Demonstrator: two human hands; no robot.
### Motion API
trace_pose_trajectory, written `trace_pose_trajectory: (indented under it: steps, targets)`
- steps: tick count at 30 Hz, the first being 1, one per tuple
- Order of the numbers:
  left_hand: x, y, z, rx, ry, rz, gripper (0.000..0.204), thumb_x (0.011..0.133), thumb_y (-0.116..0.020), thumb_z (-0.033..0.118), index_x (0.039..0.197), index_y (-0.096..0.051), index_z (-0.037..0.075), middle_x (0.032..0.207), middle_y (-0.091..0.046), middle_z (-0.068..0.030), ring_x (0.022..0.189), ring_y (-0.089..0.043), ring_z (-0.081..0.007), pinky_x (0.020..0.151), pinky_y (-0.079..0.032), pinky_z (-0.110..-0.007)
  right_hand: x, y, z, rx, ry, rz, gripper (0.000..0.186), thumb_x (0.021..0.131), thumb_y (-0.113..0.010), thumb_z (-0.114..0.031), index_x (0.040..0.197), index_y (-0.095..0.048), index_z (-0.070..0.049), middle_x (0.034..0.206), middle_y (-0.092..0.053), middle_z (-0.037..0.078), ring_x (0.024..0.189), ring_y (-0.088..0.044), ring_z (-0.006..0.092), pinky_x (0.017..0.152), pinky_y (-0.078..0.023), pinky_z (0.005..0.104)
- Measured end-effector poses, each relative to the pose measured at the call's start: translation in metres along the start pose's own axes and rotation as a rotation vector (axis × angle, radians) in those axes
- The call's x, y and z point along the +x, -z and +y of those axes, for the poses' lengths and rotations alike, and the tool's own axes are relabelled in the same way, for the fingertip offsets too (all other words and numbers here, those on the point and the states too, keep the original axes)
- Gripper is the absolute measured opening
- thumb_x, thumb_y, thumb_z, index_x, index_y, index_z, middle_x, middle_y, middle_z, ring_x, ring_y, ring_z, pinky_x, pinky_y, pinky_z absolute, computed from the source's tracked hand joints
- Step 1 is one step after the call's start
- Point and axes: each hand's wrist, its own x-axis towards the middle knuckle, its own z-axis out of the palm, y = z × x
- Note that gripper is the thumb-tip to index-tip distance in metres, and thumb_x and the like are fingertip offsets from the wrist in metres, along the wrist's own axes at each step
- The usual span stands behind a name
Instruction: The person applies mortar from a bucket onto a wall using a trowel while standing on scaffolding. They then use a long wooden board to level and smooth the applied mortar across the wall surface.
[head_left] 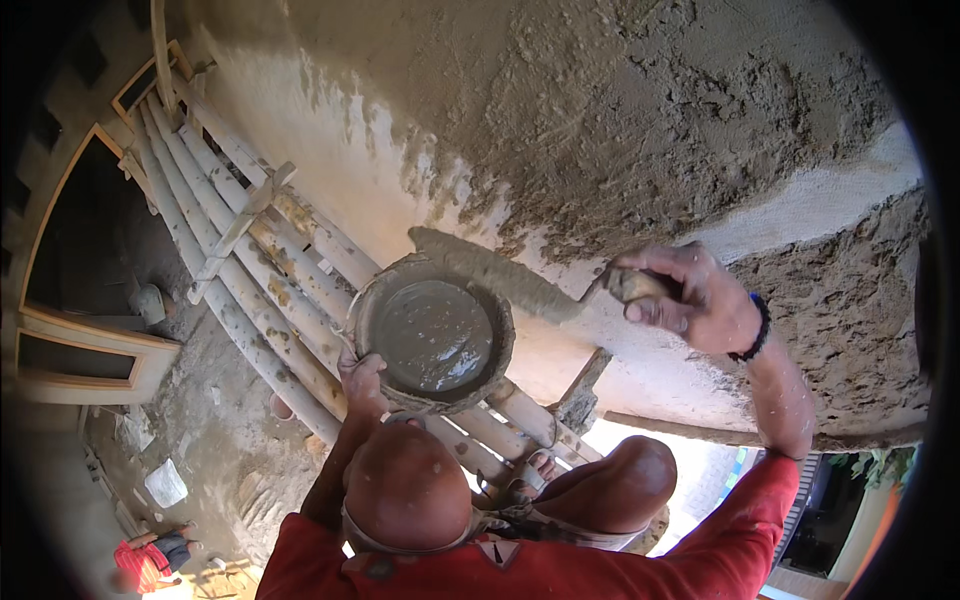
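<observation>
My right hand (675, 300) grips the wooden handle of a mortar-coated trowel (500, 275), its long blade angled over the back rim of the bucket, against the wall. My left hand (362, 378) grips the left side of a round bucket (360, 310) at its rim or handle. The bucket holds wet grey mortar (432, 335) and sits over the scaffold poles. The wall (640, 120) beyond carries rough grey plaster, with paler bare patches around the trowel.
Pale scaffold poles (230, 270) run from upper left to beneath me, with a crosspiece (240, 235) lashed over them. Far below are a littered floor (210, 430), a white sack (165, 485) and another person in red (150, 560). Orange-edged openings (75, 340) are at left.
</observation>
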Motion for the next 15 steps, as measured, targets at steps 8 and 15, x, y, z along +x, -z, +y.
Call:
trace_pose_trajectory:
  steps: [8,15]
  targets:
    - [-0.001,-0.004,-0.002,0.032,0.039,0.021,0.051,0.062,-0.041,-0.010,0.111,-0.054,-0.001,0.095,-0.061,-0.0042,0.079,-0.056,-0.0129,0.073,-0.045,-0.023,-0.046,0.109,-0.008,-0.542,-0.297,0.769,0.039,0.085,-0.064,-0.017,0.117,-0.055,0.003,0.081,-0.065,0.011,0.060,-0.057,0.0111,0.052,-0.049,0.0256]
    - [0.004,-0.004,-0.004,0.023,0.041,-0.034,0.052,0.063,-0.041,-0.010,0.113,-0.053,-0.001,0.094,-0.061,-0.0031,0.076,-0.055,-0.0109,0.067,-0.044,-0.022,-0.007,-0.040,0.038,-0.403,-0.042,0.129,0.039,0.073,-0.065,-0.010,0.111,-0.057,-0.006,0.097,-0.059,0.021,0.081,-0.062,0.0377,0.070,-0.052,0.0422]
